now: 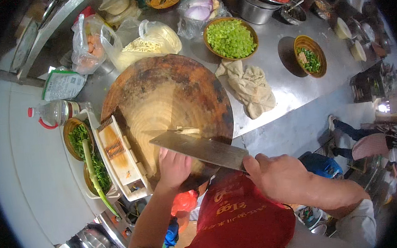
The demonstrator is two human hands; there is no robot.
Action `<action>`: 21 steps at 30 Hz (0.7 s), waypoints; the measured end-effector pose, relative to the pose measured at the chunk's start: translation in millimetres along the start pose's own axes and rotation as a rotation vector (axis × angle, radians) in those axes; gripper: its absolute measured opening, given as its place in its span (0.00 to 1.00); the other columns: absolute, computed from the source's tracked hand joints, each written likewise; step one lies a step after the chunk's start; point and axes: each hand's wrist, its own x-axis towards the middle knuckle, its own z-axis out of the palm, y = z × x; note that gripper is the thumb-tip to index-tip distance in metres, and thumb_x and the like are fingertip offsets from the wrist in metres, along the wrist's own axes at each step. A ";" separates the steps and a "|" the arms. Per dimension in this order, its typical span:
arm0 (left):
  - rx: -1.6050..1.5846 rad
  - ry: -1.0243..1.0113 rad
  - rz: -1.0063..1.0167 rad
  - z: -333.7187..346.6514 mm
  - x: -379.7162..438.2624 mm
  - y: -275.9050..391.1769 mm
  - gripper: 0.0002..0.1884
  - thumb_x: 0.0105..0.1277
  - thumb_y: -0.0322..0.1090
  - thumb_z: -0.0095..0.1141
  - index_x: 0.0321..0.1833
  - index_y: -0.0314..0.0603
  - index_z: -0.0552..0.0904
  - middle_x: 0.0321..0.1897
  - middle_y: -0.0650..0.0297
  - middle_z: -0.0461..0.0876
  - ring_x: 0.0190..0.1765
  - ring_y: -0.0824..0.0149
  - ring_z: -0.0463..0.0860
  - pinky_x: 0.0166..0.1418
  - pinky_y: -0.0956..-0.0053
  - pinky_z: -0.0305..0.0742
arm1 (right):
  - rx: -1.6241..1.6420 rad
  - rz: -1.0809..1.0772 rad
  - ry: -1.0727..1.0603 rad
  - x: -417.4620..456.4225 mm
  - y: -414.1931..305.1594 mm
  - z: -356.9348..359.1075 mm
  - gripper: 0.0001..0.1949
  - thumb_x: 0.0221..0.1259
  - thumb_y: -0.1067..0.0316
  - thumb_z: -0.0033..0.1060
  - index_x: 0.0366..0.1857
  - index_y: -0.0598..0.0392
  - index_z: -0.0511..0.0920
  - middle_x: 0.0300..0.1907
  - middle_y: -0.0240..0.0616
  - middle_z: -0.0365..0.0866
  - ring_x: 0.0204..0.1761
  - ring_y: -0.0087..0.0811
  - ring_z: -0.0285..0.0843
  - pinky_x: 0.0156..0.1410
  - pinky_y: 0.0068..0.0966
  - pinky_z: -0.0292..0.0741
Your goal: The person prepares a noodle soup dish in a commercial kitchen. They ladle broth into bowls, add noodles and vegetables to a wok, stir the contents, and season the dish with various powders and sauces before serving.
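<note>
A round wooden chopping block [196, 86] stands before me. My right hand [274, 174] grips the handle of a cleaver [203, 149], whose broad blade reaches left over the block's near part. Just beyond the blade lie a few pale sliced pieces [188, 130]. My left hand [174, 165] rests at the near side of the block, its fingertips partly hidden by the blade; whether it holds anything, I cannot tell. Left of it, a white grater [119, 153] with orange stains leans on the block's edge.
Beyond the block are a bowl of chopped green vegetable [232, 38] and a bag of noodles [144, 46]. A crumpled cloth [249, 87] lies to the right, with a smaller bowl [310, 56] farther off. Bowls of herbs [78, 136] and a plastic bottle [58, 112] stand left. A person [366, 147] is at far right.
</note>
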 end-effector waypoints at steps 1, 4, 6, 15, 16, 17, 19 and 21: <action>-0.003 -0.014 -0.021 -0.3 -2.0 0.8 0.21 0.55 0.30 0.61 0.54 0.36 0.82 0.53 0.47 0.80 0.58 0.41 0.76 0.65 0.49 0.68 | -0.012 -0.006 -0.003 -1.9 -7.4 -7.9 0.10 0.65 0.68 0.47 0.46 0.61 0.68 0.32 0.50 0.82 0.26 0.51 0.84 0.26 0.45 0.79; -0.018 -0.018 -0.049 2.1 1.4 4.4 0.21 0.56 0.29 0.60 0.55 0.34 0.81 0.54 0.46 0.79 0.59 0.40 0.76 0.65 0.48 0.67 | 0.008 0.022 0.000 2.2 2.7 10.6 0.11 0.65 0.69 0.47 0.46 0.61 0.68 0.32 0.50 0.82 0.25 0.51 0.84 0.26 0.45 0.79; -0.038 -0.028 -0.008 -2.5 1.9 4.1 0.21 0.56 0.29 0.59 0.55 0.33 0.81 0.54 0.45 0.79 0.59 0.40 0.76 0.66 0.47 0.67 | -0.044 0.027 -0.004 -3.3 -12.8 -10.4 0.11 0.65 0.69 0.47 0.46 0.62 0.69 0.32 0.51 0.81 0.27 0.52 0.84 0.26 0.45 0.79; 0.115 0.043 0.020 -0.3 -1.8 8.9 0.15 0.57 0.32 0.63 0.47 0.40 0.84 0.48 0.55 0.82 0.53 0.50 0.80 0.60 0.55 0.72 | 0.027 0.030 -0.002 7.7 3.7 21.1 0.10 0.65 0.68 0.47 0.46 0.61 0.70 0.33 0.51 0.83 0.28 0.50 0.85 0.29 0.46 0.80; 0.143 0.043 0.044 -3.0 0.0 10.1 0.16 0.55 0.32 0.64 0.48 0.40 0.85 0.49 0.56 0.82 0.53 0.50 0.80 0.59 0.56 0.73 | -0.002 0.085 -0.043 4.6 -3.0 20.5 0.10 0.65 0.69 0.46 0.46 0.61 0.70 0.33 0.51 0.83 0.31 0.53 0.85 0.31 0.46 0.80; 0.133 0.031 0.034 -1.5 0.8 8.0 0.16 0.55 0.31 0.65 0.48 0.40 0.85 0.49 0.56 0.82 0.52 0.51 0.80 0.58 0.57 0.73 | 0.002 0.082 -0.051 2.4 -6.5 12.0 0.10 0.65 0.69 0.46 0.46 0.61 0.70 0.33 0.52 0.83 0.30 0.53 0.85 0.31 0.46 0.80; 0.112 -0.006 0.011 -0.4 -3.5 2.6 0.16 0.55 0.31 0.65 0.48 0.41 0.85 0.49 0.57 0.82 0.52 0.52 0.80 0.58 0.58 0.73 | 0.022 0.075 -0.076 1.8 -15.1 -6.0 0.10 0.65 0.69 0.46 0.47 0.61 0.70 0.33 0.52 0.84 0.30 0.53 0.85 0.32 0.47 0.80; 0.109 0.040 0.020 -3.6 -1.5 7.2 0.15 0.55 0.32 0.65 0.46 0.41 0.85 0.47 0.58 0.83 0.51 0.53 0.81 0.58 0.59 0.73 | 0.032 0.066 -0.067 4.1 -5.6 9.6 0.10 0.66 0.69 0.45 0.46 0.61 0.69 0.31 0.52 0.84 0.30 0.53 0.85 0.32 0.47 0.80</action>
